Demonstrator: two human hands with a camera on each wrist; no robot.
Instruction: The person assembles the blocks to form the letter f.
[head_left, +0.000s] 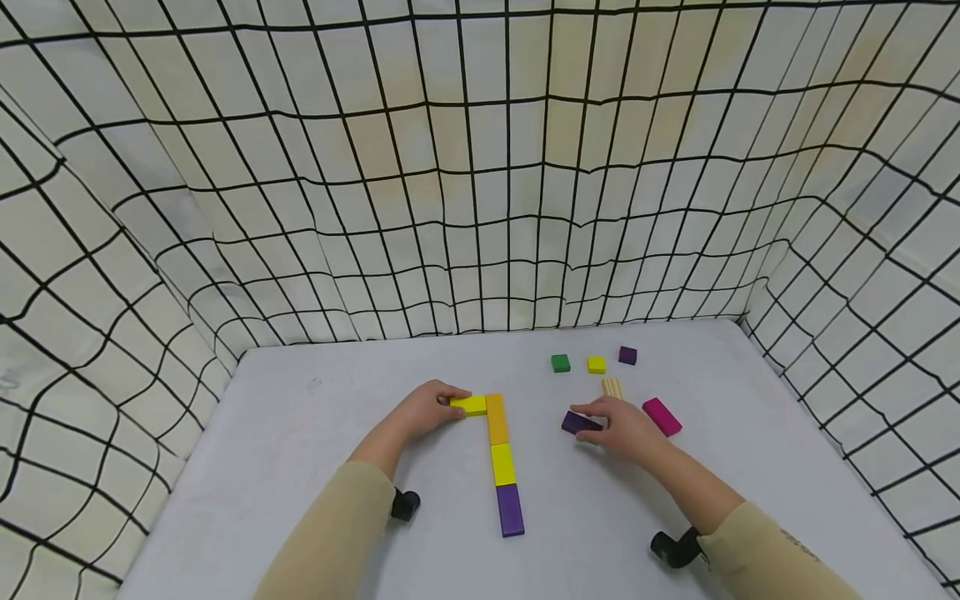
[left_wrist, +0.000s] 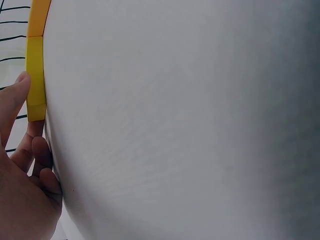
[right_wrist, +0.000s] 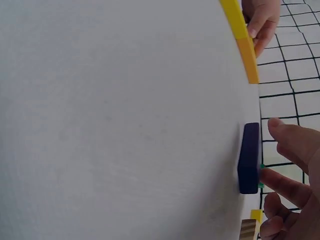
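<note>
My left hand (head_left: 427,408) pinches a yellow block (head_left: 469,406) by its left end, thumb on one side and fingers on the other. This block meets the top of an orange block (head_left: 497,419). Below the orange one, another yellow block (head_left: 502,464) and a purple block (head_left: 511,510) continue the line end to end. My right hand (head_left: 618,427) is at a dark purple block (head_left: 581,422), thumb and index finger spread around it. The right wrist view shows the thumb apart from this block (right_wrist: 249,159) and a fingertip at its edge.
Small green (head_left: 560,363), yellow (head_left: 596,365) and dark purple (head_left: 627,356) blocks lie at the back right. A striped wooden piece (head_left: 612,388) and a magenta block (head_left: 662,417) are near my right hand. Black netting (head_left: 465,175) over white sheeting encloses the white table (head_left: 300,467).
</note>
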